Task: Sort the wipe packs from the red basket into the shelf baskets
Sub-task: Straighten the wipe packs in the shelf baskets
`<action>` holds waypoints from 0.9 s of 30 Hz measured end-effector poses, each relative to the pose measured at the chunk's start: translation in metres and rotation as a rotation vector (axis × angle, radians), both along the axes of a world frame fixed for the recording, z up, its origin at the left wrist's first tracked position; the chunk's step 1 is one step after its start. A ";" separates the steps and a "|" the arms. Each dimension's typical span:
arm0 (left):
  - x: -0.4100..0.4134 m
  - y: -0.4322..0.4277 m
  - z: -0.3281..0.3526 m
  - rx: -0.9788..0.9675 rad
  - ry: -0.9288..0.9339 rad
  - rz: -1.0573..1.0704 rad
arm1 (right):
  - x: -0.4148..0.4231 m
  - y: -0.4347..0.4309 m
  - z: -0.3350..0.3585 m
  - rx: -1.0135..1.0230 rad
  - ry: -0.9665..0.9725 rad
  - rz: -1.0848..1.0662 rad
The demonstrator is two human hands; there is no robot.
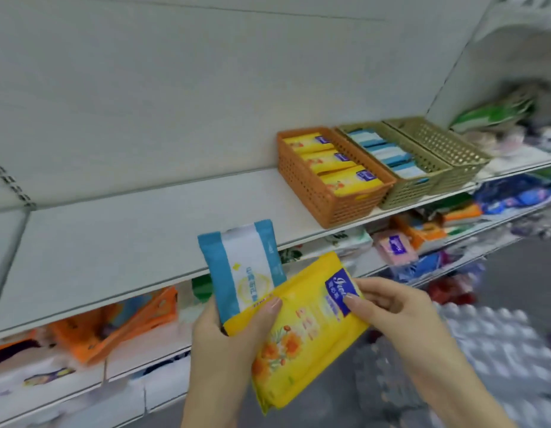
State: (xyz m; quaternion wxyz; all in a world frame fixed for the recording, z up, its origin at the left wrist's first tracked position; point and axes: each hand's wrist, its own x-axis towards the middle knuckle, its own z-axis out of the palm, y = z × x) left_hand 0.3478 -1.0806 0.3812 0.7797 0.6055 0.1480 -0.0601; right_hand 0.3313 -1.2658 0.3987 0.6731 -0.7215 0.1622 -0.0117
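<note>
My left hand (234, 332) holds two wipe packs together, a blue-and-white pack (243, 267) behind and a yellow pack (302, 329) in front, thumb pressed on the yellow one. My right hand (391, 304) pinches the yellow pack's upper right edge by its blue label. On the shelf (129, 242) to the upper right stand an orange basket (345, 199) with three yellow packs, an olive basket (422, 186) with blue-and-white packs, and an olive basket (453, 149) whose contents I cannot see. The red basket is out of view.
Lower shelves below hold orange, pink and blue packaged goods (394, 245). Wrapped packs of bottles (484, 350) sit on the floor at the lower right. More goods (499, 115) pile on the shelf beyond the baskets.
</note>
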 end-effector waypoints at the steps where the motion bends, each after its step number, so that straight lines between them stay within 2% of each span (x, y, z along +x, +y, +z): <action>1: 0.006 -0.014 0.002 0.011 -0.001 -0.003 | 0.005 -0.015 0.004 0.007 0.024 0.019; 6: 0.043 -0.055 0.010 0.012 0.058 -0.020 | 0.038 -0.059 0.007 0.075 0.075 0.022; 13: 0.119 -0.090 0.012 -0.028 0.042 0.016 | 0.105 -0.096 0.006 0.182 -0.017 -0.025; 18: 0.194 -0.097 0.008 -0.017 -0.028 0.090 | 0.178 -0.156 0.023 0.126 -0.144 -0.240; 22: 0.246 -0.091 0.000 0.004 -0.010 0.157 | 0.245 -0.197 0.033 0.062 -0.159 -0.405; 27: 0.285 -0.101 -0.010 0.039 0.012 0.076 | 0.337 -0.198 0.012 0.084 -0.062 -0.341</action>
